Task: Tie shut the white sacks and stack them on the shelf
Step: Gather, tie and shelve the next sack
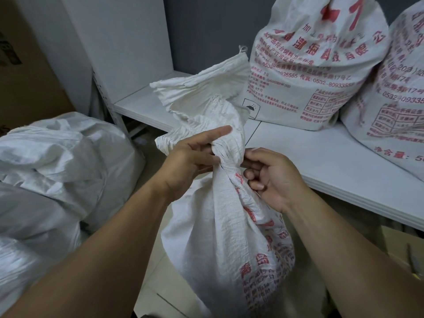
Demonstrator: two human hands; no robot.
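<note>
My left hand (195, 157) is wrapped round the gathered neck (226, 157) of the sack (220, 237), thumb and lower fingers closed on the bunched weave and the index finger lying straight along the fabric above. My right hand (270, 177) comes in from the other side with its fingers curled, the tips pinching the same twist of cloth, so both hands hold the one sack at its throat. I judge this to be the closing step on this sack: the neck is gathered and twisted but not yet secured, and I cannot make out any cord or knot in the folds. The next move calls for one hand to keep the twist tight while the other works the loose mouth (202, 92) round or through itself; if either grip slackens, the stiff woven cloth will likely spring open. The sack stands upright on the floor (158, 271), just before the front edge of the shelf (321, 157), its long axis near vertical, base down toward me, neck up, and the crumpled mouth flaring up and away over the shelf's left end. Its red print runs down the right flank. On the shelf, toward the back, a printed sack (314, 72) stands with its top drawn in, and a second printed sack (394, 88) leans beside it at the right edge, touching it. To my left on the floor lies a pile of sacks (57, 152), and a cardboard box (23, 65) rises behind them.
</note>
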